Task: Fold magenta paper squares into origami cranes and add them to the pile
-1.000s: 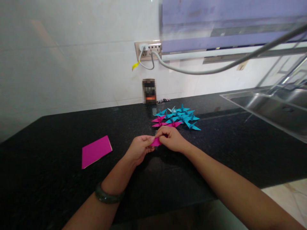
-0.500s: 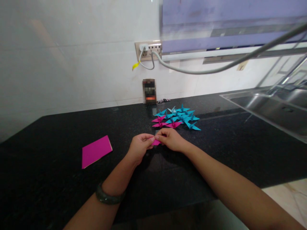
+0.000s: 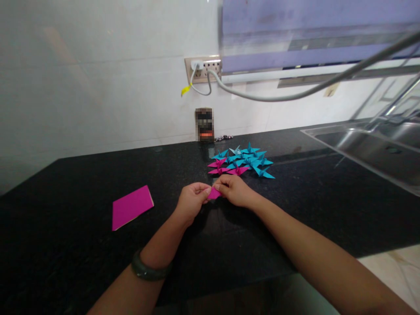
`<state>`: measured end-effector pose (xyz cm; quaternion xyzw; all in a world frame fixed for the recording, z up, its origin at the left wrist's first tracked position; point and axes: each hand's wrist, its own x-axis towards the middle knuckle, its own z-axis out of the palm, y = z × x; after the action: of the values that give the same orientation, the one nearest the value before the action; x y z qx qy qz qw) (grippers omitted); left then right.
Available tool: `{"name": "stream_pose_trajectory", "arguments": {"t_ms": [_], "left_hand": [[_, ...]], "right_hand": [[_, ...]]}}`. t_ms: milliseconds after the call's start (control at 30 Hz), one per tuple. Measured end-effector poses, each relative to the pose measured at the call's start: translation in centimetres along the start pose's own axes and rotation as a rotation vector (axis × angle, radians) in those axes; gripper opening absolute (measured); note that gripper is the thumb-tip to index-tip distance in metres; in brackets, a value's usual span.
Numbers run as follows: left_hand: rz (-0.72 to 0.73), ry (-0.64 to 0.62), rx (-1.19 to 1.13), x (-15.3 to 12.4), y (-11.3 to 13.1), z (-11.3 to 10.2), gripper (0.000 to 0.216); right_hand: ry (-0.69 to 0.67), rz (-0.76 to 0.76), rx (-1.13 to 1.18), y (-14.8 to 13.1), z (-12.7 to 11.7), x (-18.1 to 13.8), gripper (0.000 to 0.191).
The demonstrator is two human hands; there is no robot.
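A small folded piece of pink origami paper is pinched between both hands above the dark countertop. My left hand grips its left side with thumb and fingers. On its right side my right hand holds it the same way, and the fingers hide part of the folds. Just beyond my hands sit several folded paper cranes: pink cranes nearest, and blue cranes behind and to the right. A stack of square pink paper lies to the left, apart from my left hand.
A phone-like object, its front blurred out, leans on the wall beside a beaded string. The metal sink is at the right. A grey cable runs from the wall socket across the upper right.
My right thumb and fingers have shifted slightly right, and more of the pink paper shows between my hands. The cranes and the paper stack are unmoved.
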<state>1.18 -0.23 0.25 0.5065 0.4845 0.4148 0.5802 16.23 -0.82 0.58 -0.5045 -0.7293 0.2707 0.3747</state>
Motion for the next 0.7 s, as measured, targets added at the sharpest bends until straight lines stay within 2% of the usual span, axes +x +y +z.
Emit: {"name": "stream_pose_trajectory", "arguments": {"t_ms": [100, 233, 367, 433, 500, 533, 567, 633, 700], "left_hand": [[0.005, 0.003, 0.025, 0.1, -0.2, 0.1, 0.017], [0.081, -0.027, 0.146, -0.1, -0.1, 0.1, 0.018], [0.108, -0.063, 0.206, -0.3, 0.0, 0.0, 0.021], [0.111, -0.045, 0.165, -0.2, -0.1, -0.2, 0.02], [0.121, 0.003, 0.076, 0.1, -0.2, -0.3, 0.02], [0.124, 0.033, 0.024, 0.2, -0.3, -0.3, 0.021], [0.126, 0.065, -0.024, 0.3, -0.4, -0.4, 0.022], [0.131, 0.117, -0.087, 0.5, -0.5, -0.4, 0.025], [0.139, 0.139, -0.108, 0.6, -0.5, -0.4, 0.026]], "right_hand": [[0.024, -0.045, -0.1, 0.2, -0.2, 0.1, 0.013], [0.045, -0.126, -0.227, 0.0, -0.7, 0.0, 0.014], [-0.064, -0.27, -0.2, -0.2, -1.0, -0.2, 0.015], [-0.026, -0.282, -0.144, -0.3, -0.7, -0.3, 0.013], [0.12, -0.175, -0.05, -0.3, -0.2, -0.2, 0.012], [0.2, -0.079, 0.012, -0.3, 0.1, -0.2, 0.022], [0.226, 0.02, 0.11, -0.3, 0.4, -0.1, 0.035], [0.152, 0.18, 0.274, -0.2, 0.8, -0.1, 0.037], [0.034, 0.264, 0.367, -0.2, 1.1, 0.0, 0.022]]}}
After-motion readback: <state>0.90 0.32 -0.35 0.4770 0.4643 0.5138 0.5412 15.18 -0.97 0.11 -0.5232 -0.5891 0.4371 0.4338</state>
